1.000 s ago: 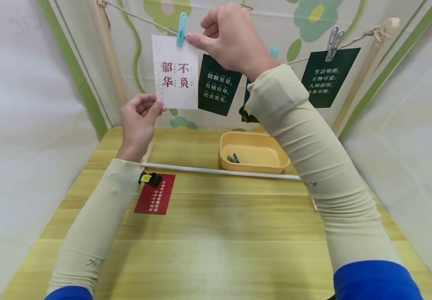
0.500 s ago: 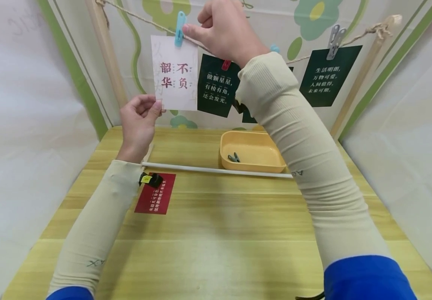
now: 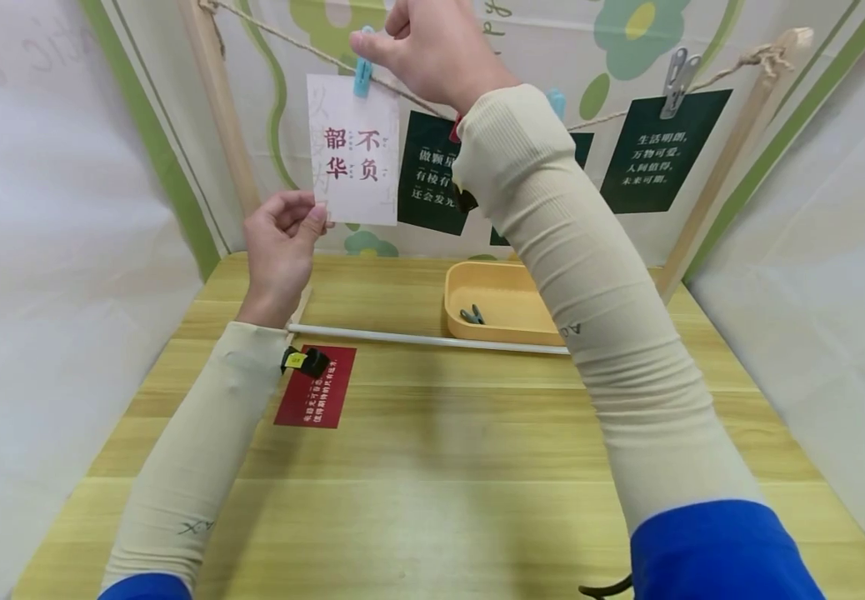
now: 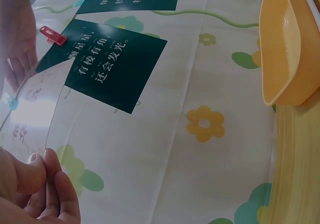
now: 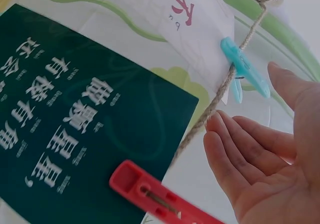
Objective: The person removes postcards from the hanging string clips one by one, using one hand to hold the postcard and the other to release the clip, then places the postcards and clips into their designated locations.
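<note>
A white card with red characters [image 3: 352, 192] hangs on the rope [image 3: 282, 37] under a light blue clothespin [image 3: 362, 78]. At the card's lower left corner my left hand [image 3: 281, 258] pinches its edge between thumb and fingers. My right hand [image 3: 443, 62] is up by the clothespin, overlapping its top in the head view. The right wrist view shows thumb and fingers spread apart, with the blue clothespin [image 5: 245, 68] gripping rope and card just beyond them. Right beside the white card hangs a dark green card [image 3: 427, 208], held by a red clothespin [image 5: 150, 191].
More green cards hang to the right, one under a grey clothespin [image 3: 677, 83]. Wooden posts [image 3: 732, 158] carry the rope. A yellow basket [image 3: 507, 337] holds a dark clothespin [image 3: 472, 314]. A white rod [image 3: 402, 337] crosses the table, near a red card [image 3: 327, 400].
My right hand has shifted left and slightly up around the blue clothespin, its thumb now at the pin's top. The left hand keeps its pinch on the white card.
</note>
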A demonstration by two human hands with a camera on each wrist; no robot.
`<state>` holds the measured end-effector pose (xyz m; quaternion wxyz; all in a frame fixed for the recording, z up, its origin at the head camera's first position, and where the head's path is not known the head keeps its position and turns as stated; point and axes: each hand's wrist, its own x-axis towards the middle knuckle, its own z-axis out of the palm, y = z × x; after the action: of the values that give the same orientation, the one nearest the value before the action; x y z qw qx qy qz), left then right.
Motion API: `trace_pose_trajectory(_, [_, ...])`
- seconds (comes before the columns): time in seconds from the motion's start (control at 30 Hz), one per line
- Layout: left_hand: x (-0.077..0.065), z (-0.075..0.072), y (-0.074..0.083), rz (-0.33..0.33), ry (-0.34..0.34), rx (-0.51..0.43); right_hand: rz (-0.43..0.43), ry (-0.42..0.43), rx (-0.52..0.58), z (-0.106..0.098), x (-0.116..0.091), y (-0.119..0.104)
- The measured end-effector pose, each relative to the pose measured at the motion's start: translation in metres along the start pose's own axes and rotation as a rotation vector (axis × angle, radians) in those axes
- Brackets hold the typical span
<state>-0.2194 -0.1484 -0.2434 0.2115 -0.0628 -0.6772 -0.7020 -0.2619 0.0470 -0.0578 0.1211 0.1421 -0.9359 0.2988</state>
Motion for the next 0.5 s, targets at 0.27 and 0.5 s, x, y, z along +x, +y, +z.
trace_pose_trajectory(0.27, [-0.001, 0.001, 0.000, -0.017, -0.010, 0.008, 0.031, -0.020, 0.021, 0.005, 0.006, -0.003])
trace_pose_trajectory(0.5, [-0.002, 0.003, 0.000, -0.017, -0.012, 0.019, 0.024, -0.035, 0.056, 0.007, 0.012, -0.004])
